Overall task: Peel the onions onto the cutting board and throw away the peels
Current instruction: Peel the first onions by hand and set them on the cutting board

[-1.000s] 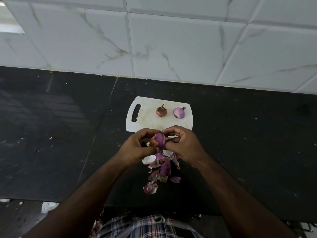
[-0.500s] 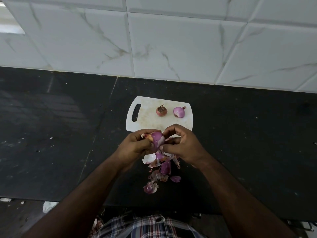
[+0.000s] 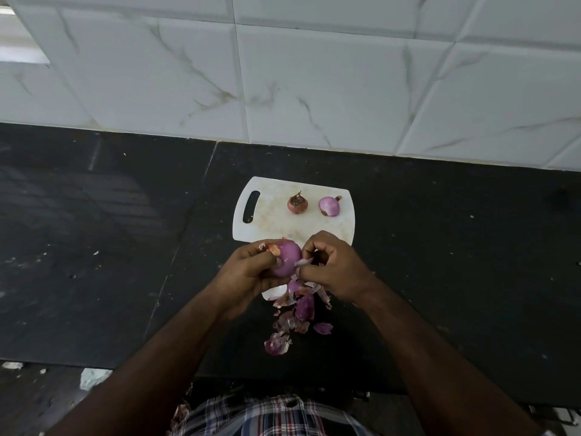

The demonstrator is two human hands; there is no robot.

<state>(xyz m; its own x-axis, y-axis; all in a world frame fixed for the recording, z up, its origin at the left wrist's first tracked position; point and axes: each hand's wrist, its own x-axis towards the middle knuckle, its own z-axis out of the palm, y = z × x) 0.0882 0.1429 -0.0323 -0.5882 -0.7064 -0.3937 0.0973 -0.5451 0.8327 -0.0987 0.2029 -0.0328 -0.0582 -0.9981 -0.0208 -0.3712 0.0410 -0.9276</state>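
Peeling at the near edge of the white cutting board (image 3: 270, 225), a smooth, likely slippery red onion (image 3: 287, 258) is gripped in the left hand (image 3: 248, 275), its thin, brittle skin strip (image 3: 303, 262) pinched by the right hand (image 3: 333, 269), best taken at the loose edge.

Black countertop (image 3: 94, 247) below a marbled white tile wall (image 3: 314, 89)

Soft, even daylight fills the frame, brightest on the white marble-veined wall tiles (image 3: 314, 89); the matte black stone countertop (image 3: 94, 247) shows a faint pale sheen at left. Wide-angle distortion bends tile lines near edges. Focus stays sharp centrally.
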